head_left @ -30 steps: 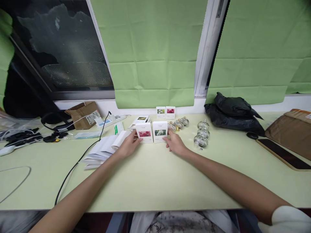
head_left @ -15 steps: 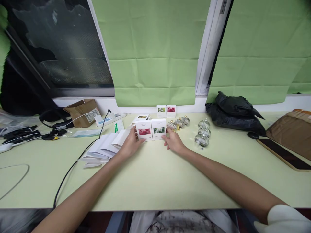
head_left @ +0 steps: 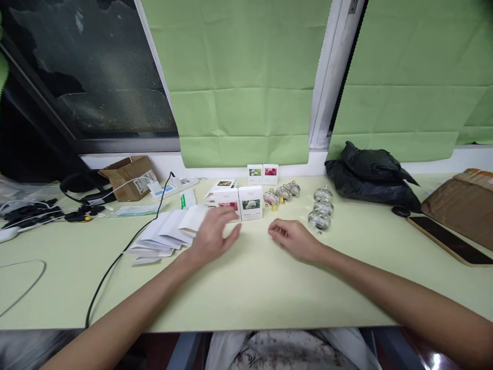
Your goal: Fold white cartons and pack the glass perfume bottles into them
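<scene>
Pale green desk (head_left: 246, 293) surface carried two white cartons standing upright and touching side by side near the far middle: a pink-flower box (head_left: 225, 198) on the left and a white-flower box (head_left: 250, 202) on the right. The left hand (head_left: 213, 234) hovered just in front of the pink-flower box, blurred, fingers spread wide and holding nothing, hiding the box's lower edge. The right hand (head_left: 295, 239) lay low over the desk, near but apart from the white-flower box, its fingers loosely curled and empty. A fan of flat white cartons (head_left: 165, 234) lay just beside the left hand, with a black cable (head_left: 127, 246) running past them. Small glass bottles (head_left: 321, 208) stood to the right of the boxes, and a black bag (head_left: 370, 174) sat by the wall.
</scene>
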The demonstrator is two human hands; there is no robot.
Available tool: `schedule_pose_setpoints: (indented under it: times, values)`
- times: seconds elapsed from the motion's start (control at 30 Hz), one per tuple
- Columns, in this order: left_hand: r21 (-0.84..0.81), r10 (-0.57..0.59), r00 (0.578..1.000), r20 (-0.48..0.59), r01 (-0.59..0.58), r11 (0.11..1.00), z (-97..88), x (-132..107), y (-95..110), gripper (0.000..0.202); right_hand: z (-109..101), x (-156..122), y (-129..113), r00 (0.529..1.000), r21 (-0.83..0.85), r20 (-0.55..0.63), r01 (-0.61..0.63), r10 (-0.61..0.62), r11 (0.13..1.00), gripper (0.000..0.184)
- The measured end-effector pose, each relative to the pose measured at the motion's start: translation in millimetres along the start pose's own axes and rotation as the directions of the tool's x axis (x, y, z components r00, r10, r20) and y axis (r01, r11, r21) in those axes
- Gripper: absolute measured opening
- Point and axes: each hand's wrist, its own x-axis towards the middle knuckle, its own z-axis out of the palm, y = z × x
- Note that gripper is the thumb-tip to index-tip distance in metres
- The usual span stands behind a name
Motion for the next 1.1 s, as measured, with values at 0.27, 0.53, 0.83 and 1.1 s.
schedule_pose_setpoints:
  times: [0.27,0.53,0.83,1.1]
  values:
    - [-0.174,0.109,0.900,0.423,-0.037,0.984,30.4,2,32,0.025,-21,-35,26,0.971,-0.365,0.056,0.238,-0.235,0.900,0.025]
    - [-0.206,0.122,0.866,0.486,-0.022,0.978,25.9,-7,33,0.039,-14,-37,29,0.956,-0.252,0.151,0.284,-0.252,0.925,0.053]
    - [-0.229,0.092,0.868,0.487,0.026,0.973,28.9,-10,30,0.039,-14,-37,28,0.961,-0.240,0.158,0.262,-0.228,0.935,0.050]
    - [-0.215,0.084,0.856,0.510,0.033,0.976,29.6,-9,30,0.038,-15,-36,26,0.962,-0.264,0.189,0.244,-0.198,0.933,0.050]
